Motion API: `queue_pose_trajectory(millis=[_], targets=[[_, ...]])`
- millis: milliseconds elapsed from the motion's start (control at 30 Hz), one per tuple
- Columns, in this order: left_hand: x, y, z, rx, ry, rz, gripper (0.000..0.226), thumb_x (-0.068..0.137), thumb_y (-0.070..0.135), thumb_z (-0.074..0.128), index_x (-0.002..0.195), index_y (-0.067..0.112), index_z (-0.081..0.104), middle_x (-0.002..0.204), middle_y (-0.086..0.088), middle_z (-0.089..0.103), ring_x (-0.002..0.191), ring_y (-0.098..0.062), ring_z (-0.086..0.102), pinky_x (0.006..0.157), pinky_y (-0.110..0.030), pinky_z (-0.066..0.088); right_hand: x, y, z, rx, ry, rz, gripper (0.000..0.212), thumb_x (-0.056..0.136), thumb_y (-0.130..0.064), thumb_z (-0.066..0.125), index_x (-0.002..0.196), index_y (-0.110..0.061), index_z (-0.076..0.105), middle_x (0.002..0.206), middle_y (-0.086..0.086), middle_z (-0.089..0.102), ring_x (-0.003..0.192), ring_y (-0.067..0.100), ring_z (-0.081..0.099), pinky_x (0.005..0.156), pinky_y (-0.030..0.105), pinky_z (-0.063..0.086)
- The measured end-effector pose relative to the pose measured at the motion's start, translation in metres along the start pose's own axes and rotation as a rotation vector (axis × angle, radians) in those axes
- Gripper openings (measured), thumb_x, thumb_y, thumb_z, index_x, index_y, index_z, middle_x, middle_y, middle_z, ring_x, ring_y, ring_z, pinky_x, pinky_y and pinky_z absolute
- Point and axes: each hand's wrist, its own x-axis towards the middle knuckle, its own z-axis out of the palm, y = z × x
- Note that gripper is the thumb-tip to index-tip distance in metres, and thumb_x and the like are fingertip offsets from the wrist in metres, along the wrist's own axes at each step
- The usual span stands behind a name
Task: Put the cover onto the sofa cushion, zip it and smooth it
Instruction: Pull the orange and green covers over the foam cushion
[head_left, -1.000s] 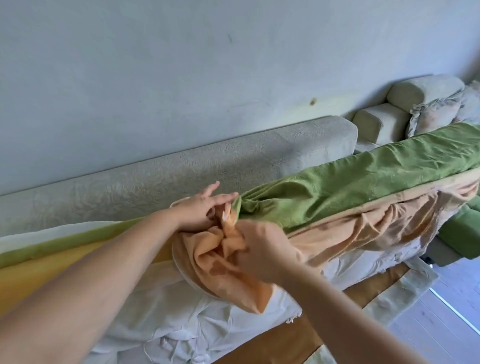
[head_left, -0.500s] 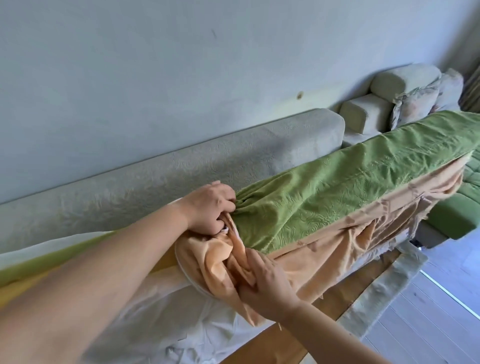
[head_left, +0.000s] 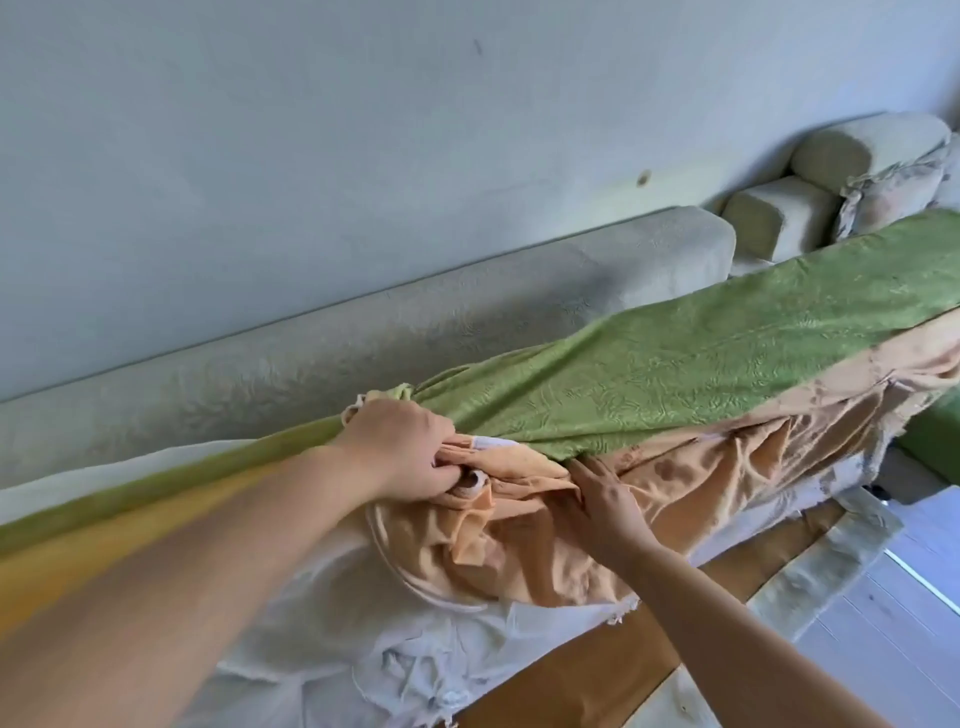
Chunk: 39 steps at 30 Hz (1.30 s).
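Grey wall (head_left: 363, 130), beige sofa back (head_left: 363, 332), pale floor (head_left: 883, 623); left hand (head_left: 405, 447) grips cover (head_left: 675, 374).

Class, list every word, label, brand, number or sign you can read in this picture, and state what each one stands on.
No readable text anywhere in the picture.
The green cover and the grey sofa back carry only a woven pattern; the wall shows only marks.
A small white patch beside the left hand may be a label, but no writing shows on it.
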Motion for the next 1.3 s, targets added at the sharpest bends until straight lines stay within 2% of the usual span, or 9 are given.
queue_pose_trajectory(millis=[167, 233, 367, 467, 600, 733, 933, 1133, 1300], targets=[[-0.014, -0.025, 0.010, -0.085, 0.314, 0.251, 0.029, 0.062, 0.042, 0.041, 0.058, 0.019, 0.059, 0.054, 0.001, 0.051, 0.054, -0.022, 0.056, 0.063, -0.032, 0.046, 0.005, -0.013, -0.011, -0.190, -0.048, -0.168, 0.041, 0.064, -0.045, 0.046, 0.081, -0.010, 0.061, 0.077, 0.010, 0.059, 0.073, 0.033, 0.062, 0.054, 0.035, 0.049], [-0.016, -0.027, 0.009, -0.051, 0.270, 0.294, 0.025, 0.061, 0.038, 0.043, 0.060, 0.019, 0.059, 0.054, 0.002, 0.051, 0.054, -0.021, 0.055, 0.062, -0.031, 0.047, 0.004, -0.030, -0.012, -0.186, 0.023, -0.232, 0.032, 0.065, -0.036, 0.052, 0.088, -0.015, 0.056, 0.075, 0.005, 0.061, 0.066, 0.029, 0.065, 0.049, 0.029, 0.047], [-0.006, -0.026, 0.000, -0.124, 0.229, 0.238, 0.025, 0.066, 0.029, 0.043, 0.074, 0.011, 0.059, 0.072, -0.006, 0.063, 0.071, -0.029, 0.061, 0.063, -0.029, 0.044, 0.010, -0.064, -0.004, -0.205, 0.081, -0.222, 0.054, 0.066, -0.034, 0.053, 0.116, -0.012, 0.051, 0.092, 0.010, 0.066, 0.075, 0.032, 0.066, 0.056, 0.034, 0.050], [0.001, -0.024, 0.001, -0.126, 0.245, 0.231, 0.040, 0.081, 0.048, 0.038, 0.080, 0.013, 0.057, 0.082, -0.008, 0.066, 0.080, -0.028, 0.062, 0.065, -0.029, 0.039, 0.015, -0.078, -0.023, -0.072, 0.051, -0.036, 0.049, 0.065, -0.029, 0.041, 0.107, -0.012, 0.061, 0.090, 0.013, 0.068, 0.082, 0.034, 0.063, 0.064, 0.035, 0.044], [0.003, -0.029, 0.014, -0.150, 0.355, 0.374, 0.054, 0.066, 0.072, 0.039, 0.065, 0.020, 0.053, 0.063, 0.002, 0.058, 0.062, -0.022, 0.058, 0.063, -0.026, 0.035, -0.019, -0.079, -0.023, 0.006, -0.077, -0.100, 0.039, 0.064, -0.034, 0.041, 0.087, -0.009, 0.061, 0.080, 0.014, 0.067, 0.077, 0.033, 0.061, 0.059, 0.030, 0.032], [0.009, -0.023, 0.029, -0.011, 0.368, 0.437, 0.071, 0.054, 0.087, 0.038, 0.068, 0.021, 0.058, 0.074, 0.003, 0.052, 0.076, -0.018, 0.052, 0.078, -0.034, 0.039, -0.048, -0.069, 0.016, -0.067, -0.324, -0.078, 0.077, 0.059, -0.062, 0.020, 0.103, -0.006, 0.052, 0.091, 0.016, 0.067, 0.087, 0.040, 0.060, 0.063, 0.032, 0.030], [0.026, -0.050, 0.019, 0.011, 0.271, 0.402, 0.091, 0.055, 0.096, 0.013, 0.074, 0.019, 0.060, 0.077, 0.004, 0.049, 0.078, -0.015, 0.047, 0.080, -0.031, 0.038, -0.036, -0.072, 0.012, -0.060, -0.219, -0.160, 0.078, 0.055, -0.058, 0.016, 0.096, -0.002, 0.052, 0.087, 0.018, 0.065, 0.082, 0.041, 0.060, 0.062, 0.030, 0.028], [0.039, -0.070, 0.030, 0.064, 0.352, 0.450, 0.088, 0.081, 0.078, 0.005, 0.043, 0.017, 0.054, 0.048, 0.003, 0.053, 0.047, -0.020, 0.054, 0.055, -0.028, 0.046, -0.013, -0.068, 0.001, -0.093, -0.250, -0.141, 0.062, 0.062, -0.065, 0.033, 0.087, -0.010, 0.050, 0.076, 0.008, 0.060, 0.071, 0.030, 0.056, 0.061, 0.032, 0.035], [0.007, -0.067, 0.013, 0.181, 0.188, 0.245, 0.122, 0.051, 0.084, -0.030, 0.076, 0.017, 0.068, 0.082, 0.002, 0.069, 0.079, -0.020, 0.062, 0.071, -0.026, 0.035, -0.001, -0.065, -0.001, -0.088, -0.347, -0.019, 0.029, 0.081, -0.034, 0.062, 0.091, -0.014, 0.044, 0.090, 0.008, 0.061, 0.082, 0.029, 0.056, 0.063, 0.029, 0.033]])
